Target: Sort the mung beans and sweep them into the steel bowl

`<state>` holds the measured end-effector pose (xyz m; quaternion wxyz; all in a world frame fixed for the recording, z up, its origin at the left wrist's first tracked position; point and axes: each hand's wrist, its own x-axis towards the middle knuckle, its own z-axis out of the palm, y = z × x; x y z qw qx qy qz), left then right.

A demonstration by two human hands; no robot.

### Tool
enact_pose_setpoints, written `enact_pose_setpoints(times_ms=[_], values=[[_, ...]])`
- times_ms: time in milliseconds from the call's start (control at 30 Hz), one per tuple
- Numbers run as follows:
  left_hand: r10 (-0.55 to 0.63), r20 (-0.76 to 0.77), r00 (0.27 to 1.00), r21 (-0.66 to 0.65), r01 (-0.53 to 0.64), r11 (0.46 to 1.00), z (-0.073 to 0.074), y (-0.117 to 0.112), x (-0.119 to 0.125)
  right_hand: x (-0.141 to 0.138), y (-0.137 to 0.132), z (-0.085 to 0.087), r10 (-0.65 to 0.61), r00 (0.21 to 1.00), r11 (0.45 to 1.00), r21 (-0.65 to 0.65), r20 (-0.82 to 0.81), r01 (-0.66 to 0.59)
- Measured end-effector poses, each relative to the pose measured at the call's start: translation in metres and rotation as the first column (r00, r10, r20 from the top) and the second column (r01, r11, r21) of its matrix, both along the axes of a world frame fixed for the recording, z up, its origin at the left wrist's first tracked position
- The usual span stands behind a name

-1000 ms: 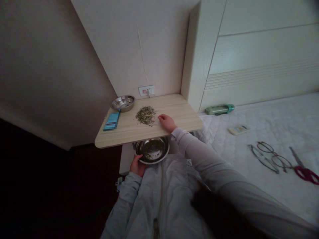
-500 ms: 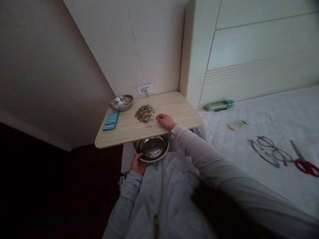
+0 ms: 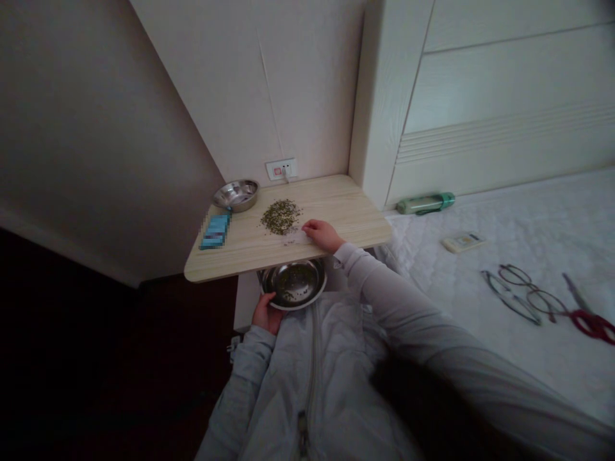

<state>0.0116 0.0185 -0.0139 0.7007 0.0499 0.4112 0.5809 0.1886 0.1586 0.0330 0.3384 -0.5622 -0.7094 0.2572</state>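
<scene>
My left hand [image 3: 268, 314] grips the near left rim of a steel bowl [image 3: 314, 296], thumb over the edge. The bowl is just below the table's front edge, against my jacket, with some small green grains inside. Over the wooden tabletop [image 3: 341, 198], my right hand [image 3: 323, 234] is closed in a pinch on a pale, thin card-like piece [image 3: 298, 237]. Its left end lies by the near side of a loose pile of green grains [image 3: 280, 216]. A few dark grains sit close to the piece; its exact kind is unclear.
At the table's back left stands a second steel bowl [image 3: 236, 195], with a blurred blue phone-like object [image 3: 215, 231] in front. On the white bed lie a green bottle [image 3: 425, 203], a remote [image 3: 463, 242], glasses [image 3: 513, 298] and red-handled scissors [image 3: 593, 323]. A wall socket [image 3: 282, 169] holds a plug.
The view has shifted slightly. Both hands keep their holds, and the pale piece stays by the near edge of the pile; the few grains beside it have shifted a little.
</scene>
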Motion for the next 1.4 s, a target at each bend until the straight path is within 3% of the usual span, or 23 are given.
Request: enact_pose_setpoints(times_ms=[567,767,900,1133,1400], values=[[0.045,-0.032,0.998,-0.014,-0.045,0.999,-0.001,-0.002,0.000,0.004,-0.002,-0.001,-0.028,0.976,0.999,0.036,-0.216,0.037],[0.078,-0.064,0.995,-0.041,-0.080,0.996,-0.002,0.002,0.002,0.010,-0.009,-0.001,0.011,0.949,0.999,-0.032,-0.315,-0.022],[0.063,-0.053,0.997,-0.139,-0.070,0.988,-0.004,0.007,0.002,0.017,-0.015,0.002,0.045,0.935,0.996,-0.055,-0.352,-0.069],[0.081,-0.063,0.995,-0.221,-0.093,0.971,-0.008,0.013,0.001,0.023,-0.037,0.019,0.039,0.988,0.999,0.028,-0.149,-0.035],[0.110,-0.065,0.992,-0.324,-0.125,0.938,-0.011,0.017,0.001,0.028,-0.055,0.030,0.300,0.946,0.921,0.222,0.126,-0.321]])
